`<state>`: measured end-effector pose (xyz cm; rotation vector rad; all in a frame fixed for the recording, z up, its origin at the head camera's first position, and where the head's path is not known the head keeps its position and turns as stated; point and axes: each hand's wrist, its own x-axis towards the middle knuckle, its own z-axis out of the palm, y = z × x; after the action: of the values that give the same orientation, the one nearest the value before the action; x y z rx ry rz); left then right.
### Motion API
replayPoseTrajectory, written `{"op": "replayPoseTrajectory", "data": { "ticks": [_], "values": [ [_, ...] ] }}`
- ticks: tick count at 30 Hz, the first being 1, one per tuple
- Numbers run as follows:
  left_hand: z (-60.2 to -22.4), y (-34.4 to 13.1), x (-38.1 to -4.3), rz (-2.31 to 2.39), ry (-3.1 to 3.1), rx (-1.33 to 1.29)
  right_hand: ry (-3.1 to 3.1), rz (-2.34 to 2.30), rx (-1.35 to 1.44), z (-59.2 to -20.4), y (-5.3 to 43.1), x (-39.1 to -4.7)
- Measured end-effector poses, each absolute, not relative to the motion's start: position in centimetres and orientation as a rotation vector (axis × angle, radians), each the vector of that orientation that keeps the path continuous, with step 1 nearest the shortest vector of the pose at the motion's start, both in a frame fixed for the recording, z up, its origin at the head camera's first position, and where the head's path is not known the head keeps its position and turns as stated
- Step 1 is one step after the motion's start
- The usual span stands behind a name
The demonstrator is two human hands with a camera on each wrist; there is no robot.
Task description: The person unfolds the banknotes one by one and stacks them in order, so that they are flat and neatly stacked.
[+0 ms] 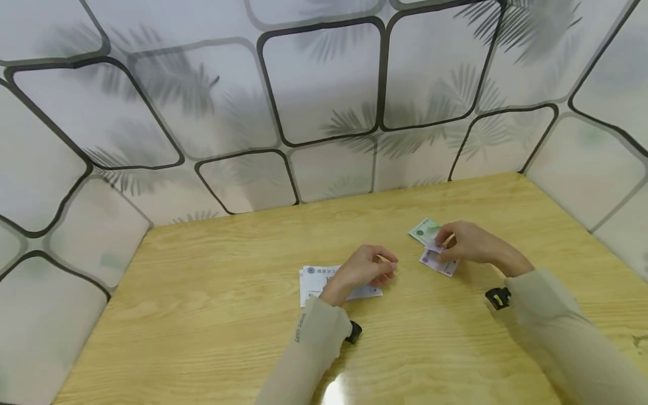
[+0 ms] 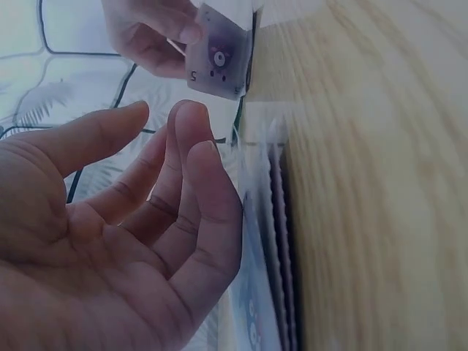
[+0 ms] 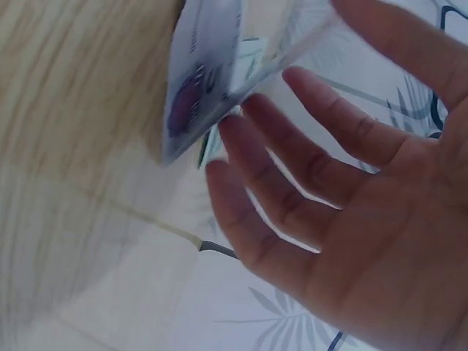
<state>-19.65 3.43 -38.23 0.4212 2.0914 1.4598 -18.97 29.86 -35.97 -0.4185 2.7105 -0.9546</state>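
Note:
A small purple banknote [image 1: 439, 261] marked with a 5 is pinched by my right hand [image 1: 468, 242], between thumb and fingers. The right wrist view shows this purple banknote [image 3: 201, 80] bent upward, with the other fingers loosely spread beside it. Just behind it on the table lies a green banknote [image 1: 424, 230], partly covered. My left hand [image 1: 361, 267] hovers over the right part of a stack of larger pale paper notes [image 1: 314, 284]. Its fingers [image 2: 212, 197] curve loosely with nothing between them, near the stack's edge; whether they touch it I cannot tell.
The wooden table [image 1: 212, 315] meets a patterned cloth wall [image 1: 324, 84] at the back and both sides. A black wrist strap [image 1: 498, 298] sits by the right sleeve, and another dark strap piece [image 1: 354, 333] by the left sleeve.

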Motion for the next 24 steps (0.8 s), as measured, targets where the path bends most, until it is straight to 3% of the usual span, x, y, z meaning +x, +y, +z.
{"op": "replayPoseTrajectory", "data": {
  "ticks": [7, 24],
  "values": [
    [-38.5, 3.2, -19.7, 1.475, 2.07, 0.416, 2.842, -0.948, -0.344, -35.1, 29.4, -18.8],
    [-38.3, 4.0, -19.8, 1.611, 2.099, 0.404, 2.665, -1.525, -0.172, -34.6, 29.9, -18.2]
  ]
}}
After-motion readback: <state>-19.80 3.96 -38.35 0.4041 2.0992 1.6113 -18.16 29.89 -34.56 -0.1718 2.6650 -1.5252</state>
